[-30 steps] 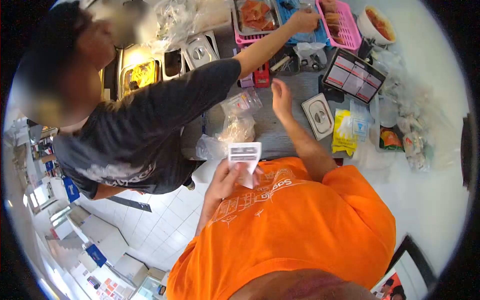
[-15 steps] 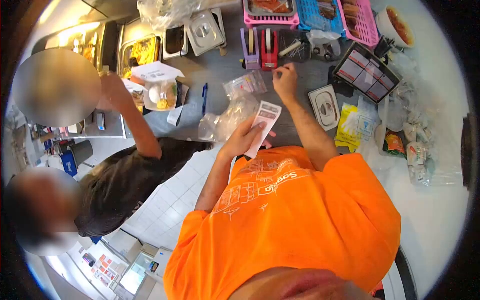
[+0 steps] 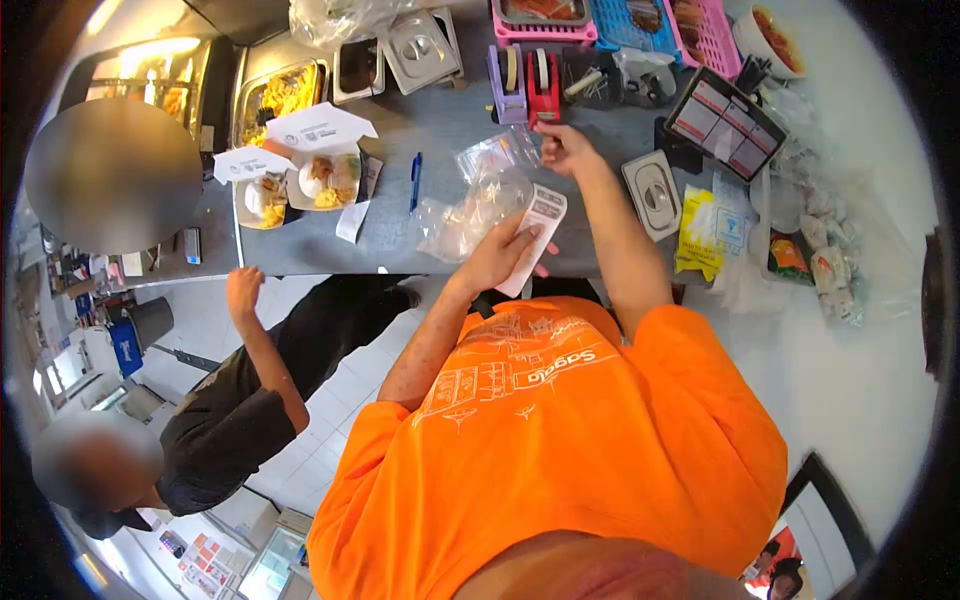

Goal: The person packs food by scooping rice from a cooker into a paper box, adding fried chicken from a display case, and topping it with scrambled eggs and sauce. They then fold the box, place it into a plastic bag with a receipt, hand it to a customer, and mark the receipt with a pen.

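Note:
My left hand (image 3: 495,257) is closed around a printed white paper slip (image 3: 541,225), which looks like a receipt, held just over the counter's front edge. My right hand (image 3: 566,150) has its fingertips pinched together just below the red tape dispenser (image 3: 543,95); whether tape is between them is too small to see. A purple tape dispenser (image 3: 508,90) stands beside the red one. Between my hands and the pen lie a crumpled clear plastic bag (image 3: 455,220) and a small clear packet with printing (image 3: 490,155).
Two open food boxes (image 3: 335,185) and a blue pen (image 3: 415,182) are to the left, below a tray of yellow food (image 3: 285,95). On the right are a tablet (image 3: 727,125), a metal lid (image 3: 655,195) and a yellow packet (image 3: 697,235). A co-worker (image 3: 235,430) stands left.
The co-worker's arm has drawn back from the food boxes, uncovering a second one. My right hand has shifted slightly left and nearer the red dispenser; my left still holds the slip.

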Available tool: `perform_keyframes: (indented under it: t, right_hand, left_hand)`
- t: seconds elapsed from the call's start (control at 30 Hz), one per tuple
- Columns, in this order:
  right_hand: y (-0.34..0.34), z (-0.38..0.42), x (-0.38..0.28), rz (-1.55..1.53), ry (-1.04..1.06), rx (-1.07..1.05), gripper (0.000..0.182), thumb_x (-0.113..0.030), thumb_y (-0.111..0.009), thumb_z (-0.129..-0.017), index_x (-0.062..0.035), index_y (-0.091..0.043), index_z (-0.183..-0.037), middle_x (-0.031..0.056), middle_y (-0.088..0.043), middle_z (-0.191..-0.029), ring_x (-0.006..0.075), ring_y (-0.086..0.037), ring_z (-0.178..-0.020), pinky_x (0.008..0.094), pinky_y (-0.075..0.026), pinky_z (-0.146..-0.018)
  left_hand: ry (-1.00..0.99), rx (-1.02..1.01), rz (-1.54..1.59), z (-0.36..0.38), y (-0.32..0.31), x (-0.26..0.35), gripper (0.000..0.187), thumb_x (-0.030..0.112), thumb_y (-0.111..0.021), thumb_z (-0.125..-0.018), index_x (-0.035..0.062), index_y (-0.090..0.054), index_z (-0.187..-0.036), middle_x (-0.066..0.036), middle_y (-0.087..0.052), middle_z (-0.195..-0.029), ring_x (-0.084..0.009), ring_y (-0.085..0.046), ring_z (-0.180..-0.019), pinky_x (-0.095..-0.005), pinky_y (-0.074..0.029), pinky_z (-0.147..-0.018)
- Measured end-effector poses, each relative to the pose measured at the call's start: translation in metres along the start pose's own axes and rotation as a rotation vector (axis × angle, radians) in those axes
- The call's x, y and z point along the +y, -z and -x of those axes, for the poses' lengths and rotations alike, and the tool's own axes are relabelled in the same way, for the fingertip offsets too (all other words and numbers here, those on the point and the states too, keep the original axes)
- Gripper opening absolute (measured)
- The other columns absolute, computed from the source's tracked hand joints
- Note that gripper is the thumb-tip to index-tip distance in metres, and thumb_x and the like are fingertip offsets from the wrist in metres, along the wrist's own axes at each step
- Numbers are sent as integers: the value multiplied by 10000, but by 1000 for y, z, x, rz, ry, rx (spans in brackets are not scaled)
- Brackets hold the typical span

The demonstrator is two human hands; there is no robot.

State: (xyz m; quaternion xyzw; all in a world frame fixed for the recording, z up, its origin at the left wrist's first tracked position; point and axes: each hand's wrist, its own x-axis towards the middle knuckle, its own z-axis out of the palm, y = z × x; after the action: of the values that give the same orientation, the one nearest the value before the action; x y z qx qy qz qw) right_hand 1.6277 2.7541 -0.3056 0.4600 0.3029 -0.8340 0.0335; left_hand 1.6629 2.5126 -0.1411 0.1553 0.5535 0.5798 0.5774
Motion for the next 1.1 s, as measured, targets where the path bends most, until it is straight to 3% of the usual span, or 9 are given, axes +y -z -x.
perform_keyframes:
  t: [0.07, 0.1, 0.23, 0.3, 0.53, 0.77, 0.83, 0.97, 1.1]
  right_hand:
    - [9, -12, -5, -7, -143, -122, 163, -172, -729, -779, -58, -639, -853, -56, -379, -532, 69, -363, -434, 240, -251, -410]
    - [-9, 17, -14, 242, 53, 135, 163, -162, -731, -774, -79, -592, -775, -72, -334, -505, 59, -307, -392, 243, -210, -384]
    - [4, 18, -3, 809, 516, 449, 183, -182, -724, -787, -108, -562, -743, -77, -313, -508, 44, -280, -391, 233, -176, -371]
    - [9, 31, -17, 224, -114, 18, 149, -208, -693, -827, -126, -577, -783, -76, -334, -526, 36, -256, -383, 218, -173, -374]
    - [-3, 28, -2, -89, -206, -119, 131, -210, -636, -884, -125, -560, -820, -85, -328, -528, 25, -237, -375, 210, -153, -380]
    - [1, 2, 3, -327, -274, -280, 92, -160, -636, -869, -109, -581, -815, -73, -340, -519, 35, -256, -376, 217, -181, -370]
    - [-8, 9, -7, 318, 67, 235, 62, -133, -643, -842, -110, -599, -804, -54, -350, -514, 48, -272, -383, 223, -183, -361]
    - [38, 29, -20, 628, 102, 471, 58, -154, -648, -822, -108, -615, -811, -32, -414, -548, 69, -319, -392, 256, -218, -341]
    - [33, 94, -14, -166, 105, -241, 107, -228, -658, -848, -124, -644, -869, 20, -635, -799, 135, -577, -736, 265, -451, -593]
  left_hand:
    - [-8, 15, 20, -3, 5, -5, 314, 149, -391, -995, 18, -430, -1278, -122, -632, -967, -187, -643, -707, -287, -534, -640]
    - [-49, 14, 12, -2, 9, -7, 309, 142, -385, -994, 15, -431, -1273, -124, -633, -965, -191, -644, -705, -288, -533, -631]
    - [-96, 33, 10, 4, 20, -8, 304, 156, -400, -988, 19, -454, -1254, -115, -635, -911, -178, -640, -639, -277, -534, -569]
    - [-119, 30, 17, 4, 23, -3, 296, 159, -397, -989, 19, -452, -1245, -118, -639, -912, -188, -645, -638, -278, -532, -571]
    - [-137, 33, 55, 2, 45, -15, 297, 140, -383, -990, 26, -421, -1262, -133, -644, -938, -211, -648, -640, -291, -546, -587]
    - [-106, 15, 106, 3, 56, -19, 399, 54, -364, -977, 52, -314, -1372, -151, -564, -1063, -227, -618, -912, -359, -581, -643]
    - [-107, 5, 90, 4, 55, -18, 427, 52, -369, -975, 63, -283, -1393, -148, -563, -1065, -226, -621, -903, -355, -581, -638]
    - [-163, 22, 74, 3, 53, -18, 510, 45, -380, -972, 88, -194, -1444, -144, -558, -1076, -224, -624, -891, -346, -580, -621]
    - [-96, 60, 51, 10, 49, -9, 526, 54, -390, -975, 92, -179, -1455, -152, -550, -1099, -213, -625, -896, -333, -578, -606]
